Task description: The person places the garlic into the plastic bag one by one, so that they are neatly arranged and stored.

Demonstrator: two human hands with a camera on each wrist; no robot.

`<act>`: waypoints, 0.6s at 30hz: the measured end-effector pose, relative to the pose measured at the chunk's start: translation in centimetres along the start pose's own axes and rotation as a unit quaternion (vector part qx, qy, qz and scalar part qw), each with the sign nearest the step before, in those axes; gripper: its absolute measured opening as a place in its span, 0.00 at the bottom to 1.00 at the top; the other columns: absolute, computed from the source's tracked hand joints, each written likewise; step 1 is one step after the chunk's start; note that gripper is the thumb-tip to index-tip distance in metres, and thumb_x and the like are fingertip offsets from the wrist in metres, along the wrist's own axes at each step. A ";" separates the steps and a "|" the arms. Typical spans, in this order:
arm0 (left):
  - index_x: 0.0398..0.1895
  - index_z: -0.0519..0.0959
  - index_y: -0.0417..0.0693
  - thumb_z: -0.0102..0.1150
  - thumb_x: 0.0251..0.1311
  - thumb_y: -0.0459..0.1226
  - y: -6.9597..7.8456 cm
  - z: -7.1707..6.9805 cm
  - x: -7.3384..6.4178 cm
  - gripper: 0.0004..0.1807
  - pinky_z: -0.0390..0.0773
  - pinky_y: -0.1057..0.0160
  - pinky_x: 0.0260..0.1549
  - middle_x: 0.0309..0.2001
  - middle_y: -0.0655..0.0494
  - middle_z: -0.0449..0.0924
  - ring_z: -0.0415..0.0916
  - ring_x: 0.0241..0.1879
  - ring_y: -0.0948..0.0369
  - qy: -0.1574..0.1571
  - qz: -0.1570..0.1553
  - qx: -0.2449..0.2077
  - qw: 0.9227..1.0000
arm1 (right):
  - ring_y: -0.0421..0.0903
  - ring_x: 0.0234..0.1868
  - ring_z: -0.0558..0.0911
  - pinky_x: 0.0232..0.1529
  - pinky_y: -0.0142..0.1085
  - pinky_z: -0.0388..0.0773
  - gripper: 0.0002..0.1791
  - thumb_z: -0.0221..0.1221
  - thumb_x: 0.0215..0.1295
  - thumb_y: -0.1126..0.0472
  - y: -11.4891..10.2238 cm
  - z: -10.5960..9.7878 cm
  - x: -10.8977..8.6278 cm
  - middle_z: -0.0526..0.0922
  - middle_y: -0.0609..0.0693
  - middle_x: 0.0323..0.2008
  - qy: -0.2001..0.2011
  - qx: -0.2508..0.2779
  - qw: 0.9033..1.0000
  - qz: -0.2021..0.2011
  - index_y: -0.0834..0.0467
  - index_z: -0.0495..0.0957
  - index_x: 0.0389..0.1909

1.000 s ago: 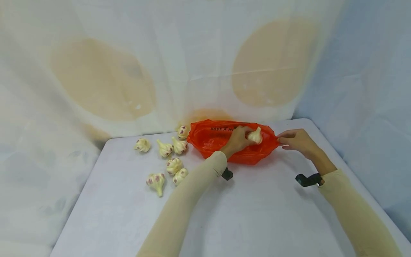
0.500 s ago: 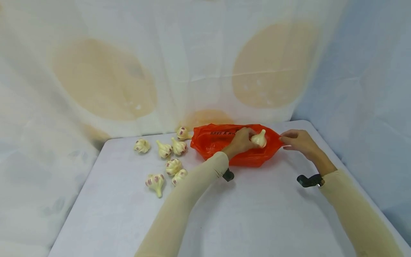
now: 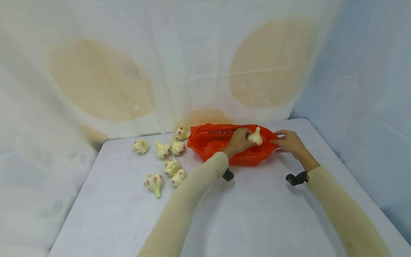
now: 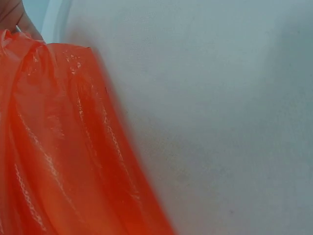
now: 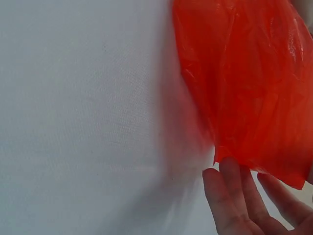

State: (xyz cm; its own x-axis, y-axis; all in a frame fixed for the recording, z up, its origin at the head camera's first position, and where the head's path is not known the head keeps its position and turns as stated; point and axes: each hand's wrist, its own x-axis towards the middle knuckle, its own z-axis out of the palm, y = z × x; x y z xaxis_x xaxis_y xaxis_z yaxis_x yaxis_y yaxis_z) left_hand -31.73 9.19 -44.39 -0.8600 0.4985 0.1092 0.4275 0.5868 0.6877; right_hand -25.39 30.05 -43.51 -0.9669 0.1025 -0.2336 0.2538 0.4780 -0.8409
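In the head view a red plastic bag (image 3: 205, 144) with dark printed lettering lies with its mouth spread at the back of the table. My left hand (image 3: 239, 142) reaches over the bag's opening and holds a garlic bulb (image 3: 255, 136), its stem pointing up. At the bag's right end my right hand (image 3: 291, 143) pinches the rim. The right wrist view shows the right hand's fingers (image 5: 229, 196) against the edge of the bag (image 5: 259, 88). Red plastic (image 4: 73, 147) fills the left side of the left wrist view; the left hand's grip is hidden there.
Several more garlic bulbs lie loose left of the bag, among them one bulb (image 3: 154, 184) nearest the front and another (image 3: 140, 146) at the far left. One bulb (image 3: 181, 133) sits close by the bag's left end. Cloth walls (image 3: 192, 71) enclose the white table (image 3: 244, 214).
The left hand and its garlic bulb shift a little right, then slightly back. My right hand has moved left along the bag's rim, its fingers reaching further over the edge.
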 end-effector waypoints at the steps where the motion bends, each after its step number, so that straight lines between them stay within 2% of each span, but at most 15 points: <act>1: 0.50 0.78 0.45 0.74 0.51 0.42 -0.1 0.1 0.0 0.24 0.74 0.71 0.39 0.44 0.60 0.77 0.69 0.43 0.64 0.001 -0.003 0.000 1.000 | 0.66 0.56 0.75 0.46 0.49 0.80 0.33 0.58 0.70 0.56 0.0 0.1 0.1 0.67 0.71 0.61 0.002 -0.004 1.000 0.002 0.67 0.60 0.69; 6: 0.51 0.78 0.46 0.74 0.52 0.42 -0.1 0.2 0.1 0.24 0.75 0.70 0.41 0.45 0.60 0.76 0.70 0.43 0.64 0.000 -0.021 -0.003 1.000 | 0.65 0.56 0.75 0.46 0.49 0.80 0.38 0.61 0.66 0.51 -0.3 0.5 0.7 0.66 0.70 0.62 0.005 -0.021 1.000 0.012 0.69 0.60 0.68; 13: 0.53 0.77 0.45 0.72 0.54 0.42 -0.3 0.5 0.1 0.24 0.75 0.70 0.41 0.46 0.59 0.77 0.70 0.43 0.64 -0.003 -0.028 -0.013 1.000 | 0.63 0.54 0.73 0.53 0.50 0.77 0.35 0.59 0.66 0.54 0.3 1.2 1.4 0.68 0.70 0.60 0.011 -0.087 0.996 0.010 0.70 0.61 0.67; 18: 0.55 0.76 0.44 0.68 0.58 0.39 -0.3 0.4 0.1 0.22 0.75 0.69 0.43 0.47 0.57 0.77 0.71 0.44 0.63 -0.002 -0.023 -0.012 1.000 | 0.63 0.54 0.72 0.54 0.50 0.76 0.33 0.60 0.64 0.57 0.4 1.5 1.7 0.70 0.70 0.59 0.018 -0.098 0.995 0.005 0.69 0.64 0.66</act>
State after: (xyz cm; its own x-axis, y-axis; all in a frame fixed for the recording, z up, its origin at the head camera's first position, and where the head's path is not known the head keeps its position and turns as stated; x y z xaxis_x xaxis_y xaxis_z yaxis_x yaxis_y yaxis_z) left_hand -31.87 9.29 -44.87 -0.8777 0.4736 0.0735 0.3797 0.5935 0.7097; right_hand -26.92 29.17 -45.01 -0.9655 0.1378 -0.2209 0.2571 0.6380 -0.7259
